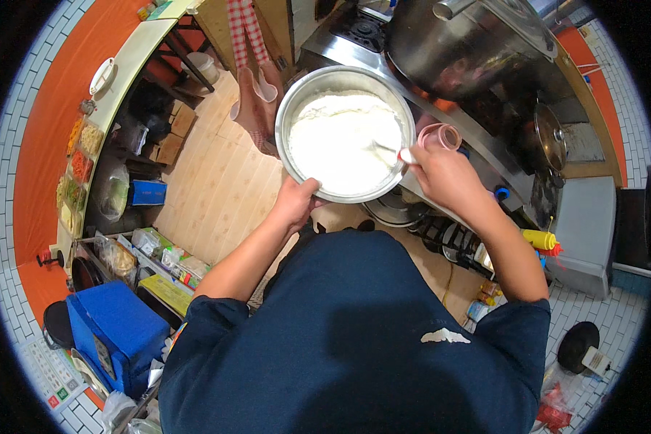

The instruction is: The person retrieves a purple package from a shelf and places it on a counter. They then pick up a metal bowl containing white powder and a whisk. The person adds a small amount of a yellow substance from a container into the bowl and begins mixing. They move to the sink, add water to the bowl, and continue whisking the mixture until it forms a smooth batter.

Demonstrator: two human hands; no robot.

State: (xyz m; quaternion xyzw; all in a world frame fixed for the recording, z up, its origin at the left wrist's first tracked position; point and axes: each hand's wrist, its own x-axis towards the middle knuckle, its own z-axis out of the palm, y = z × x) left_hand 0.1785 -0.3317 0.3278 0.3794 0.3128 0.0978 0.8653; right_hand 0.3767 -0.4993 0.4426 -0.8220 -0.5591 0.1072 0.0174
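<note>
A round stainless steel mixing bowl (283, 135) is in front of me, filled with a white, floury mass (342, 144) that is overexposed in the light. My left hand (297, 202) grips its near left rim, thumb on top and fingers underneath. At the right rim, my right hand (447, 173) holds a utensil by its white and red handle (407, 156). The utensil's pale end (382, 147) dips into the white mass, so its full shape is hidden. Just beyond my right hand is a pink, round-mouthed item (439, 135), perhaps a cup.
A large steel pot (439, 54) stands over a glowing burner (439, 103) on the stove, beyond the bowl. A lidded pan (548, 135) is farther right. Checked cloth (247, 32) hangs behind the bowl. Along the left counter (135, 49) are trays of shredded vegetables (81, 165).
</note>
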